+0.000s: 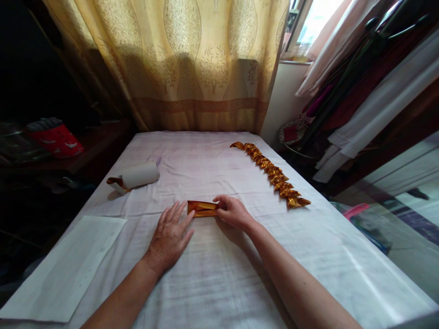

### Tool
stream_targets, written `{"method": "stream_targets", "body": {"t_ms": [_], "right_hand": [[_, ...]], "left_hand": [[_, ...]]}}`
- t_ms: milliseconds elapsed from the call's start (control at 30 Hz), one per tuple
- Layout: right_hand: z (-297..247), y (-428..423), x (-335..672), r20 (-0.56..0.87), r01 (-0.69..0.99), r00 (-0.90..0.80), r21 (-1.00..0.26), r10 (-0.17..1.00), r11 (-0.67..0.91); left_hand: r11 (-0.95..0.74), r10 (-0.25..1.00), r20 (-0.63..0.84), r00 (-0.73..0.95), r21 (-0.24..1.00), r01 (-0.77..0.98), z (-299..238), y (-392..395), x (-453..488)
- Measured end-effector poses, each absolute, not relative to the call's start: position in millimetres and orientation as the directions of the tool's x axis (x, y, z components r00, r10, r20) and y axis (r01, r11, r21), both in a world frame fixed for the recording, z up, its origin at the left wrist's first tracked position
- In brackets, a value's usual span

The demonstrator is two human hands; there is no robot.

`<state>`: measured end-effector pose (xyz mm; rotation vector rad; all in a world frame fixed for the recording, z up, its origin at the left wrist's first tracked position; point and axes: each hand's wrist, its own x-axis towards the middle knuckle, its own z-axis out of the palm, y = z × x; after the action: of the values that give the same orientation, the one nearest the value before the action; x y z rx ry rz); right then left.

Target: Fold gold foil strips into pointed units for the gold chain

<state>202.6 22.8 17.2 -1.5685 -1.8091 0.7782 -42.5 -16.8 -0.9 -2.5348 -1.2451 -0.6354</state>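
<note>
A narrow strip of folded gold foil paper lies on the white cloth in front of me, its long edges turned in toward the middle. My left hand rests flat with fingers spread, the fingertips touching the strip's left end. At the other end, my right hand pinches the foil between thumb and fingers. Farther right stretches a row of folded gold foil pieces, nested one against another. To the left lies a white roll of paper with a gold inner side showing at its loose end.
A white paper sheet lies at the left edge of the cloth-covered table. Beyond the left side stands a red patterned container. A yellow curtain hangs behind, and clothes hang at the right.
</note>
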Motion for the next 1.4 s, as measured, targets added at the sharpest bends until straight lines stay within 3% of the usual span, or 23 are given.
{"method": "stream_targets", "body": {"t_ms": [167,233,400,500,667,800,900,967,1033,1133,1267,1400], "right_hand": [[17,23,187,0.035,0.323,0.039,-0.946,0.999,0.021],[19,20,180,0.026,0.255,0.022,-0.967,0.999,0.02],[31,10,172,-0.043,-0.13,-0.089,-0.99,0.995,-0.055],[38,5,171,-0.044,-0.186,-0.147,-0.98,0.988,-0.071],[40,2,173,0.004,-0.074,-0.206,-0.997,0.978,-0.011],[33,2,179,0.05,0.184,-0.216,-0.979,0.975,0.091],[27,6,186,0.266,0.458,-0.094,-0.844,0.959,0.279],[25,9,192,0.41,0.622,-0.032,-0.706,0.911,0.339],[25,12,198,0.487,0.716,-0.076,-0.58,0.87,0.388],[30,12,207,0.564,0.745,-0.256,-0.402,0.785,0.532],[31,1,214,0.64,0.752,-0.415,-0.159,0.646,0.64],[21,-18,211,0.57,0.744,-0.541,-0.019,0.619,0.668]], "left_hand": [[-0.626,0.687,0.538,0.489,0.096,0.774,9,-23,-28],[-0.618,0.707,0.543,0.453,0.162,0.77,13,-23,-19],[-0.6,0.743,0.553,0.376,0.302,0.741,17,-14,-5],[-0.599,0.76,0.541,0.36,0.371,0.709,18,-9,0],[-0.506,0.838,0.477,0.266,0.496,0.706,26,-6,2],[-0.374,0.905,0.392,0.169,0.54,0.754,35,-2,-2],[-0.375,0.905,0.397,0.153,0.574,0.728,37,3,-6],[-0.455,0.874,0.446,0.195,0.609,0.649,37,6,-10],[-0.575,0.81,0.521,0.27,0.611,0.545,37,10,-14],[-0.727,0.681,0.612,0.403,0.498,0.472,37,17,-22],[-0.809,0.554,0.617,0.559,0.24,0.536,34,24,-30],[-0.833,0.472,0.56,0.681,0.029,0.553,22,15,-33]]}}
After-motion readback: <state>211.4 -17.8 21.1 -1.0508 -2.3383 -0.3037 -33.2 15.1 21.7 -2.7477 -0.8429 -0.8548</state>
